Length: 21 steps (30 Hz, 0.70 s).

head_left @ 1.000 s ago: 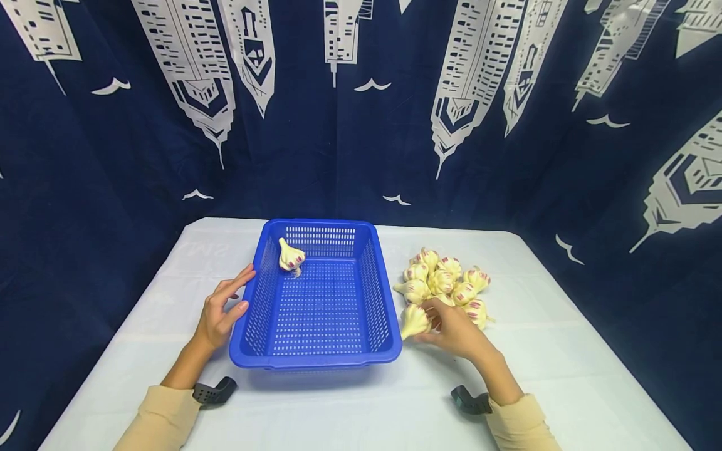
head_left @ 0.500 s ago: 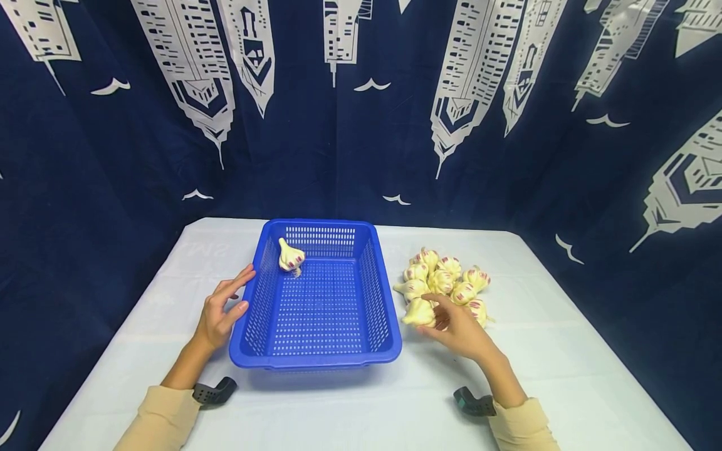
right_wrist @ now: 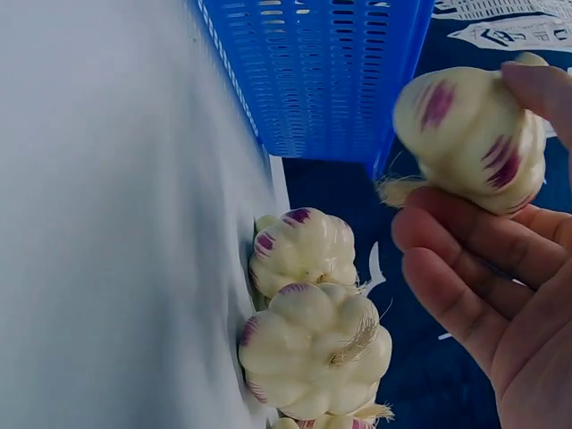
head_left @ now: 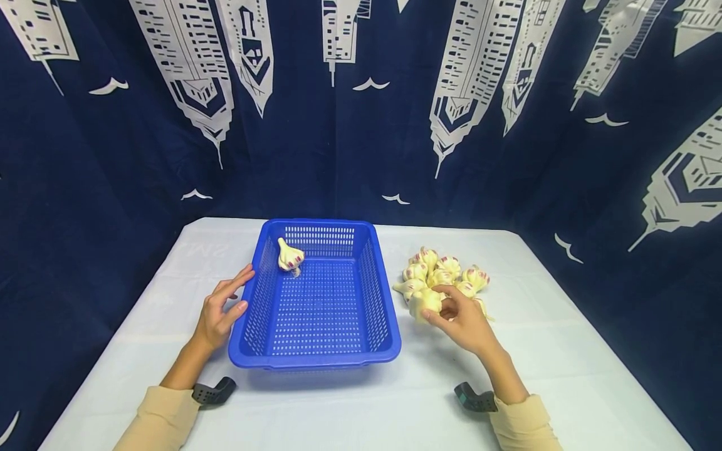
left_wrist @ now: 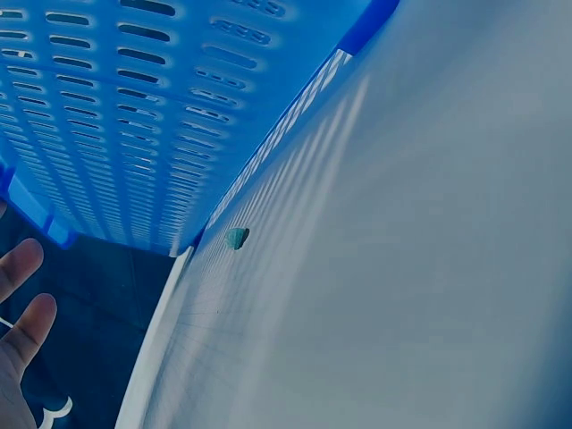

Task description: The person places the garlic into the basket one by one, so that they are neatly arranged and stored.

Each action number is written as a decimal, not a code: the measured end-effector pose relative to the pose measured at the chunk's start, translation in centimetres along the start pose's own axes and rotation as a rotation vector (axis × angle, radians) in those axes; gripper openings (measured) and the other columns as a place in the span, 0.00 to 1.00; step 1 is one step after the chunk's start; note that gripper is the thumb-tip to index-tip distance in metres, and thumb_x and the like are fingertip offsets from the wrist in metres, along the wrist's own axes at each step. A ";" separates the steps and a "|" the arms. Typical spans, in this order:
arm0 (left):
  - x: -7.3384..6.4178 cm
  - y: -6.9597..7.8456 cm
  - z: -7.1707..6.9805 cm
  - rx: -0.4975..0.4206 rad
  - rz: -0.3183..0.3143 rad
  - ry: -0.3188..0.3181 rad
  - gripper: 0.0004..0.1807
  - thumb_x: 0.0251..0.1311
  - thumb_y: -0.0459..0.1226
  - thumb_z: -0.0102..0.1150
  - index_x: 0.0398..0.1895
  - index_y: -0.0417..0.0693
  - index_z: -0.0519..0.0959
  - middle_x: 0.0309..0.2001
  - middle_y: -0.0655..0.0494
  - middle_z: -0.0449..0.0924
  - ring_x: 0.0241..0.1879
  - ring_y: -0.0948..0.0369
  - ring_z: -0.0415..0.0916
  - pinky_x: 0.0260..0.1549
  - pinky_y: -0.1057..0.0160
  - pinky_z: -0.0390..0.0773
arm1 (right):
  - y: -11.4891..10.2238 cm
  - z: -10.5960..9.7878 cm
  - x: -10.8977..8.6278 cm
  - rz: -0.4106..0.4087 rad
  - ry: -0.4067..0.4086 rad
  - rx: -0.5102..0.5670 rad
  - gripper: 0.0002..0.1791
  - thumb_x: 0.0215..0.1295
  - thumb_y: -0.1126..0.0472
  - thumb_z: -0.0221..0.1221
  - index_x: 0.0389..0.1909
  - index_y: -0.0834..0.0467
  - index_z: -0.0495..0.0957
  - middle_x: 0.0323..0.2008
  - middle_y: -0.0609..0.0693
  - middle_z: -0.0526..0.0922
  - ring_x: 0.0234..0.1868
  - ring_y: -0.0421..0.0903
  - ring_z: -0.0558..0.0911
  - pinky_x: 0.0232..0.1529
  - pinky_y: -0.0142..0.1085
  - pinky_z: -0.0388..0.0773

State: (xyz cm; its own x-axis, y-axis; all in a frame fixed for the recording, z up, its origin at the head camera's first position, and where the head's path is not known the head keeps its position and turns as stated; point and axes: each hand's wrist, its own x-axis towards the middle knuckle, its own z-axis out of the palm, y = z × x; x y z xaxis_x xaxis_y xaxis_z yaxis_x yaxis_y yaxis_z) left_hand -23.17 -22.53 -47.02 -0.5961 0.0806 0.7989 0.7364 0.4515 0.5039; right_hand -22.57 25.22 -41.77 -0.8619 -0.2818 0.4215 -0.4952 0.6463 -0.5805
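A garlic bulb (head_left: pixel 424 304) with purple streaks is pinched between thumb and fingers of my right hand (head_left: pixel 464 322). In the right wrist view this garlic bulb (right_wrist: pixel 474 138) hangs above the table, its root tuft pointing left. Behind that hand lies a pile of several garlic bulbs (head_left: pixel 440 275). My left hand (head_left: pixel 221 313) rests against the left rim of a blue plastic basket (head_left: pixel 316 362), fingers spread and fairly straight. One garlic bulb (head_left: pixel 290 255) sits inside the basket, toward its back left corner.
A white-covered table (head_left: pixel 338 413) carries everything. A dark blue curtain (head_left: pixel 350 144) with white building prints hangs behind it and at both sides. In the left wrist view a small green speck (left_wrist: pixel 237 238) shows beside the basket's slotted wall (left_wrist: pixel 116 116).
My right hand has lifted its garlic bulb slightly up and to the right, away from the basket's edge, and the bulb has turned. The left hand and basket stay in place.
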 end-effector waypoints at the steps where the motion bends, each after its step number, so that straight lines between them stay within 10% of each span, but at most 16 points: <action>1: 0.0 0.0 0.0 0.002 -0.001 0.000 0.31 0.46 0.31 0.51 0.59 0.32 0.77 0.62 0.36 0.74 0.48 0.53 0.74 0.37 0.62 0.68 | 0.0 0.0 0.1 -0.010 0.016 0.002 0.25 0.59 0.60 0.69 0.54 0.64 0.74 0.22 0.44 0.84 0.25 0.39 0.81 0.30 0.35 0.79; 21: 0.1 0.3 0.1 0.008 -0.007 0.003 0.30 0.46 0.30 0.50 0.58 0.30 0.77 0.62 0.35 0.73 0.46 0.51 0.73 0.35 0.59 0.67 | -1.8 1.4 2.0 0.013 0.256 0.181 0.18 0.53 0.70 0.70 0.45 0.71 0.79 0.40 0.63 0.85 0.41 0.51 0.83 0.41 0.27 0.79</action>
State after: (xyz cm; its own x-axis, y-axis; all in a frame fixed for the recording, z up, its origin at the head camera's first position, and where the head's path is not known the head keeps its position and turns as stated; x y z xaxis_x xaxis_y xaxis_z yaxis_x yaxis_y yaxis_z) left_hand -23.00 -22.31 -46.79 -0.6000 0.0750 0.7965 0.7297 0.4595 0.5064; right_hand -23.50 22.46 -40.87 -0.8242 -0.0722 0.5617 -0.5159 0.5050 -0.6920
